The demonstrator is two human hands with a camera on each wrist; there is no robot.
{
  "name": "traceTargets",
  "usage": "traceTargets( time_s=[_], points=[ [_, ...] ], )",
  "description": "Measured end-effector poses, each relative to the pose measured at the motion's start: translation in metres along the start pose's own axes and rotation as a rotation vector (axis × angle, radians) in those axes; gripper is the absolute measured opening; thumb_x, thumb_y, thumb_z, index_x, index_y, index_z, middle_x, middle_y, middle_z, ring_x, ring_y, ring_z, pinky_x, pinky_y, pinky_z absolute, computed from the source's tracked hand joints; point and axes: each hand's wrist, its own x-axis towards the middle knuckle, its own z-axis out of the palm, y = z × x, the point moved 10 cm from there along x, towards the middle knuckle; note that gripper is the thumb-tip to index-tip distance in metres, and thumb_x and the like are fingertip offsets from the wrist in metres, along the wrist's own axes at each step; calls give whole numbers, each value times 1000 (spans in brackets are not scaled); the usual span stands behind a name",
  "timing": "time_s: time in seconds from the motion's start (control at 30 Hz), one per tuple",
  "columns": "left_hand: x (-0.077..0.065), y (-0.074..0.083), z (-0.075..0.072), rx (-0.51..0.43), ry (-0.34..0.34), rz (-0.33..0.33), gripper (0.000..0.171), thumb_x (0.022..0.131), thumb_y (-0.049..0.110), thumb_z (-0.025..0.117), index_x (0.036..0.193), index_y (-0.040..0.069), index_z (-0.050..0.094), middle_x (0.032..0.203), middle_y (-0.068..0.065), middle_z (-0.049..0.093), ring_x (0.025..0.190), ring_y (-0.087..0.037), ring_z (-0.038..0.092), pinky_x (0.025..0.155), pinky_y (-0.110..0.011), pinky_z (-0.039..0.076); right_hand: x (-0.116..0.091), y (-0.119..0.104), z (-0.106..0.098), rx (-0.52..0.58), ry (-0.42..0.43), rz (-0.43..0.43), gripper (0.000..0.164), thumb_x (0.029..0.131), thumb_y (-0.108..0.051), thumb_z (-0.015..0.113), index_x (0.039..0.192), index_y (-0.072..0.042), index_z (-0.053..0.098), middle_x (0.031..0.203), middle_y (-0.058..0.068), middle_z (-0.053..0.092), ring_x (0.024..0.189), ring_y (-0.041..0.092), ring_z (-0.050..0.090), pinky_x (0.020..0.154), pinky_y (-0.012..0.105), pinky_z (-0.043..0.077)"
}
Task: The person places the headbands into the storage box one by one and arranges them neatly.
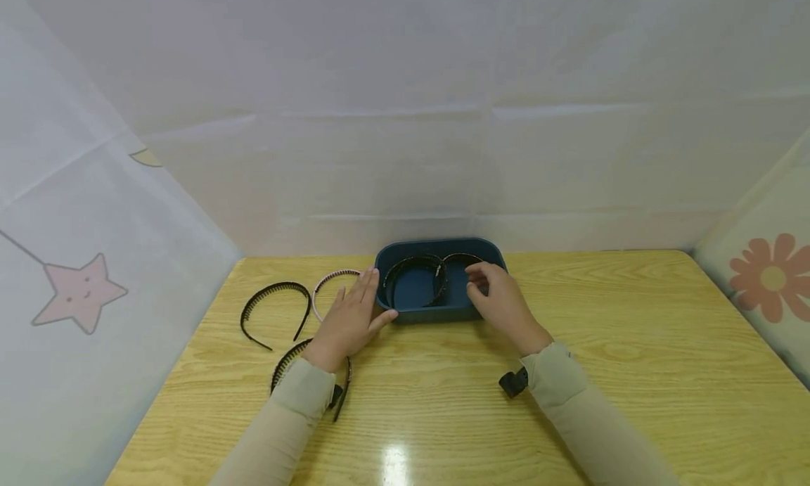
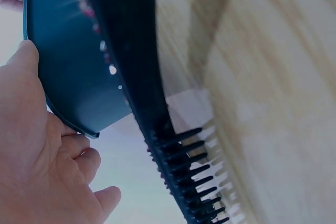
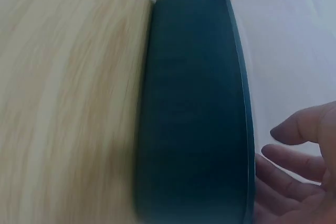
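Note:
A dark blue rectangular bin (image 1: 411, 316) stands near the back edge of the table with black headbands (image 1: 439, 282) inside. My left hand (image 1: 351, 317) lies against the bin's left end, fingers extended and thumb at the front corner of the rim. In the left wrist view, that thumb (image 2: 25, 59) touches the rim. My right hand (image 1: 504, 303) is over the bin's right end, its fingers loosely bent. Nothing shows between the right thumb (image 3: 299, 124) and fingers in the right wrist view. A toothed black headband with beads (image 2: 134, 51) lies under the left wrist.
Left of the bin lie a black toothed headband (image 1: 276, 286) and a pink headband (image 1: 323, 283), the pink one partly behind my left hand. The wooden table (image 1: 633, 345) meets a pale cloth wall (image 1: 405, 155) right behind the bin.

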Motion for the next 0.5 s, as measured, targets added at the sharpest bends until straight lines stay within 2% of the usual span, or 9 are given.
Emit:
traceTargets(
  time_s=[0.23, 0.5],
  points=[
    [0, 1, 0, -2, 0, 2, 88, 104, 57, 45, 163, 2, 9, 169, -17, 10, 155, -32, 14, 121, -62, 16, -11, 6, -15, -284, -18, -65, 46, 107, -22, 54, 146, 3, 49, 142, 25, 52, 131, 42, 50, 107, 57, 45],
    [2, -2, 4, 8, -12, 7, 90, 104, 59, 44, 163, 3, 6, 169, -15, 7, 155, -31, 12, 122, -62, 15, -19, 17, -24, -453, 12, -158, 54, 107, -24, 56, 149, 8, 44, 148, 30, 46, 136, 47, 45, 114, 58, 36]
  ],
)
